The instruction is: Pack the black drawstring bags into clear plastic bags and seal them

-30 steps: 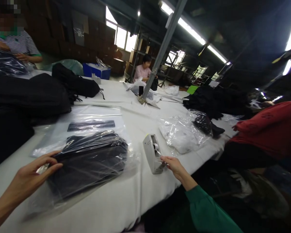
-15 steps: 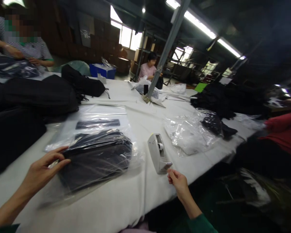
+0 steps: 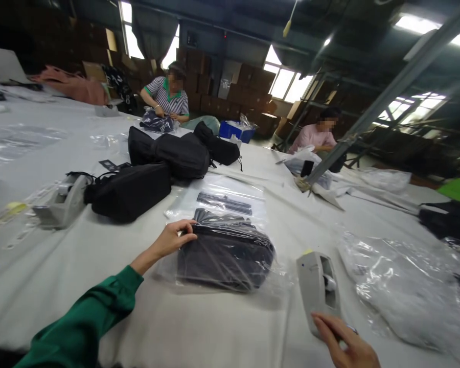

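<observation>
A clear plastic bag (image 3: 224, 258) with a dark folded fabric item inside lies flat on the white-covered table. At its upper left corner, my left hand (image 3: 170, 240) pinches the edge between thumb and fingers. To the right of the bag stands a grey tape dispenser (image 3: 308, 286) with a white roll hub. My right hand (image 3: 347, 342) is at the near end of the dispenser, fingers pressed together. Whatever is between those fingertips is hidden. Behind the bag lie flat clear bags with a dark printed panel (image 3: 224, 203).
Black drawstring pouches (image 3: 132, 191) lie at left beside a second tape dispenser (image 3: 65, 204). Loose clear bags (image 3: 402, 286) spread at right. A metal post (image 3: 383, 102) rises from the table. Two people work across it, near a blue bin (image 3: 235, 132).
The view has swung left, bringing the second dispenser into sight. My left hand still holds the bag's edge. My right hand stays at the dispenser's near end.
</observation>
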The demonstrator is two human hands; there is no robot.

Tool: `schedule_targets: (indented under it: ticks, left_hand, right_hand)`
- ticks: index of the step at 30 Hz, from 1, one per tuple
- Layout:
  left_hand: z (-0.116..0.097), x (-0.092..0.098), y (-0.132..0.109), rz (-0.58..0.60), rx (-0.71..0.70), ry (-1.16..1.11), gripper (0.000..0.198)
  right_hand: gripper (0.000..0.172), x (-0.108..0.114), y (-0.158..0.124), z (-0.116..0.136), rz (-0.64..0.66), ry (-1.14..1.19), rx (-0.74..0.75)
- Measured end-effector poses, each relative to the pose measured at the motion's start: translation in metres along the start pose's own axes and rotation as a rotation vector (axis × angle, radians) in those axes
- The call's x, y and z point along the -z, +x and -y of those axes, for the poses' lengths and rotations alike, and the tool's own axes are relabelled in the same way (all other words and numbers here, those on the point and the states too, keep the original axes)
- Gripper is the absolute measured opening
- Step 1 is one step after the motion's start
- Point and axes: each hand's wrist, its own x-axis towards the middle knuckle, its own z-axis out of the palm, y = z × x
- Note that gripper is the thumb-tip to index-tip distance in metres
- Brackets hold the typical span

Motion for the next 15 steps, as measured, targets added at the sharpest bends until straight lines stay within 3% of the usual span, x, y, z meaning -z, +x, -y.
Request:
schedule_targets:
  ticks: [4,7,11,15]
  left_hand:
    - [0.001,0.001,0.003,0.009,-0.003,-0.002,0.020]
    - [0.000,0.002,0.003,0.010,-0.011,-0.006,0.019]
    - [-0.002,0.002,0.005,0.004,-0.031,-0.009,0.018]
    - [0.000,0.002,0.006,0.007,-0.057,-0.013,0.019]
  right_hand:
    - [0.028,-0.004,0.080,0.123,0.312,0.000,0.684]
    - [0.027,-0.025,0.127,0.201,0.508,-0.136,1.068]
    - [0.019,-0.065,0.163,0.259,0.749,-0.341,1.325]
    - [0.019,-0.102,0.180,0.278,0.844,-0.592,1.364]
